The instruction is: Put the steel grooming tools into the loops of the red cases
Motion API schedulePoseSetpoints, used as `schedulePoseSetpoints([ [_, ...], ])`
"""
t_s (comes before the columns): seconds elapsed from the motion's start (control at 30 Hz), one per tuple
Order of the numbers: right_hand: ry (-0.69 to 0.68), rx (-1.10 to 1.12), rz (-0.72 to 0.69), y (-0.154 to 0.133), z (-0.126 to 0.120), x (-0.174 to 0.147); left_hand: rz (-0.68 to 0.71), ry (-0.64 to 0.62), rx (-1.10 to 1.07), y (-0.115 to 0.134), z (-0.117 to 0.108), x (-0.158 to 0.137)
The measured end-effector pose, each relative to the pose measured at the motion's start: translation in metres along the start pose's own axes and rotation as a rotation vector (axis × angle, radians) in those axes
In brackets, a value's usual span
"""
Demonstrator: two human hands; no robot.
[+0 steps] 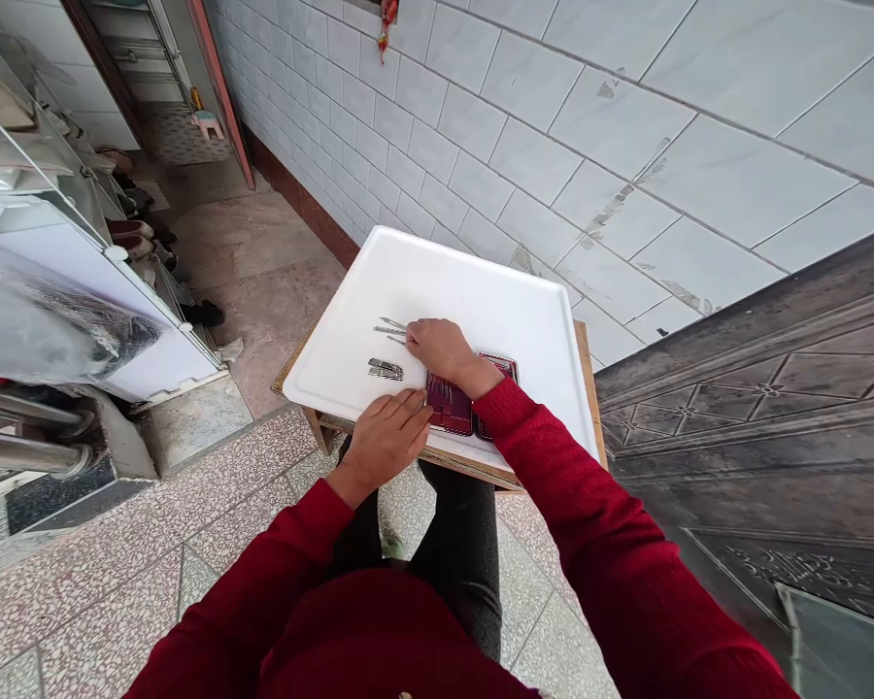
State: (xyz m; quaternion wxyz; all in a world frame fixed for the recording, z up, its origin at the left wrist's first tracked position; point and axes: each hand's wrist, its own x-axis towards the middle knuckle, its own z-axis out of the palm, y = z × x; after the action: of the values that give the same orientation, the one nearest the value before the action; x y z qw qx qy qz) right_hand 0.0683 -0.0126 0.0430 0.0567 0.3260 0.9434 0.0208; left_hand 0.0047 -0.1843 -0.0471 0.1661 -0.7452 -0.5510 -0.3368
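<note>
On the white tray top (473, 282) lies an opened dark red manicure case (452, 413) with slim metal tools in its slots. My left hand (386, 437) rests at the case's left edge, fingers stretched side by side, their tips touching it. Above the case, my right hand (441, 347) is closed, with its fingertips down at the inner ends of several thin metal manicure tools (389, 330); it seems to pinch one of them. Silver nail clippers (386, 369) lie just left of the hands. My right wrist partly covers the case's other half (506, 365).
The tray sits on a small wooden table (587, 359) against a tiled wall (466, 126). A dark carved door (757, 388) stands at right. On the left are a rack with shoes (135, 238) and a plastic-wrapped white box (80, 301).
</note>
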Motion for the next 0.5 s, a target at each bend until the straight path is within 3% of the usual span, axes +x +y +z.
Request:
schedulePoseSetpoints([
  [0.27, -0.053, -0.069, -0.041, -0.008, -0.006, 0.001, 0.001, 0.001, 0.001, 0.0, 0.001, 0.0],
  [0.5, 0.125, 0.061, 0.026, 0.004, 0.012, 0.001, 0.02, 0.043, 0.023, 0.0, 0.0, 0.001],
])
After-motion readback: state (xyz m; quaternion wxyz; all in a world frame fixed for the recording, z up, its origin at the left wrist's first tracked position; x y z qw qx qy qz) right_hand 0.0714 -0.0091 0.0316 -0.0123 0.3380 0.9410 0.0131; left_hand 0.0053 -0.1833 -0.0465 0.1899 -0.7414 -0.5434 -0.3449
